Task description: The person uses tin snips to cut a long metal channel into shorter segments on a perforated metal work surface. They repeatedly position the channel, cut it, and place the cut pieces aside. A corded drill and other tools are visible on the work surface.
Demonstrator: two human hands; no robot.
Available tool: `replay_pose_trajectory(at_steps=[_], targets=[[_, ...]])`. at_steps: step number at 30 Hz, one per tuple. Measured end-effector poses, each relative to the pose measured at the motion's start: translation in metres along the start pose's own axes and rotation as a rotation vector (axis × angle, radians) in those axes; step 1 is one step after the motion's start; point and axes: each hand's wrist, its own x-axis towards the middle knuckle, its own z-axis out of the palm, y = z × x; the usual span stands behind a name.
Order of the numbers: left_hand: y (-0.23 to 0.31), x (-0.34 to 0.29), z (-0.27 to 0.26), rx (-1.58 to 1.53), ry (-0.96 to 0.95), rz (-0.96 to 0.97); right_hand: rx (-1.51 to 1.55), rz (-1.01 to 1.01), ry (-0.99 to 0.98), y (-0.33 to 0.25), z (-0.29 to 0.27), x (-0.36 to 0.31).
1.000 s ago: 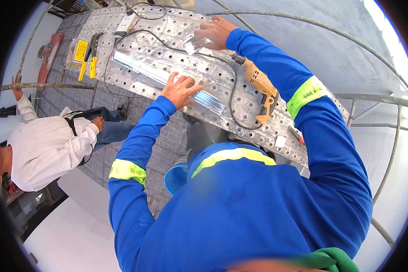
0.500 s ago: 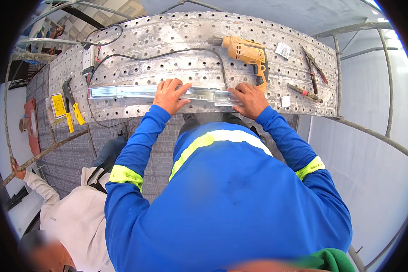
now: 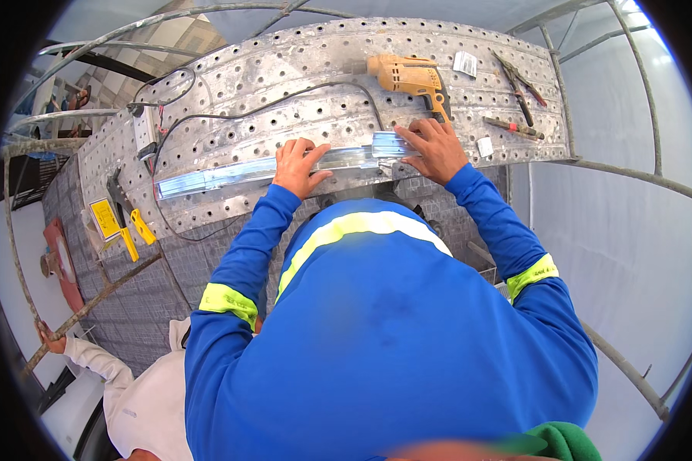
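At far left, a co-worker's hand is on a scaffold pole. Next, on the left end of the perforated metal plank, lie a yellow packet and a cutting tool with 2 yellow handles, then a white power strip. From there a long shiny metal strip runs left to right beside the plank's near edge, its right end slightly farther from the body. The left hand lies across it, fingers on top and thumb spread toward the right; whether they grip or only press, I cannot tell. Right of that hand, a short metal piece lies nearly in line with the strip at its right end; overlapping or butted, I cannot tell. The right hand is nearer this piece, thumb and fingers closed about its right end, so the 2 hands face each other across the meeting point. The orange drill lies beyond the right hand, and pliers lie farther right.
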Motion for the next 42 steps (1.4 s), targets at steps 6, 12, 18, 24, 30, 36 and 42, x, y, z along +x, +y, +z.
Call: replay_pose_trajectory(at_steps=[6,12,18,24,30,36,42], targets=[[0.0,0.002,-0.005,0.03,0.015,0.062,0.07,0.094,-0.134,0.002,0.009,-0.019],[0.003,0.011,-0.022,0.008,0.05,0.084,0.08,0.093,-0.129,0.008,0.016,-0.022],[0.006,0.01,-0.029,0.009,0.009,0.123,0.185,0.017,-0.117,0.007,0.039,0.002],[0.001,0.005,-0.022,0.02,-0.058,0.098,0.181,0.0,-0.143,0.009,0.04,0.008],[-0.008,0.015,-0.031,0.005,-0.196,0.053,0.136,-0.028,-0.171,0.009,0.035,0.009],[-0.01,0.02,-0.033,-0.016,-0.212,0.052,0.142,-0.096,-0.133,0.012,0.038,0.011],[-0.015,0.022,-0.033,-0.072,-0.204,0.063,0.141,-0.178,-0.262,0.023,0.038,0.024]])
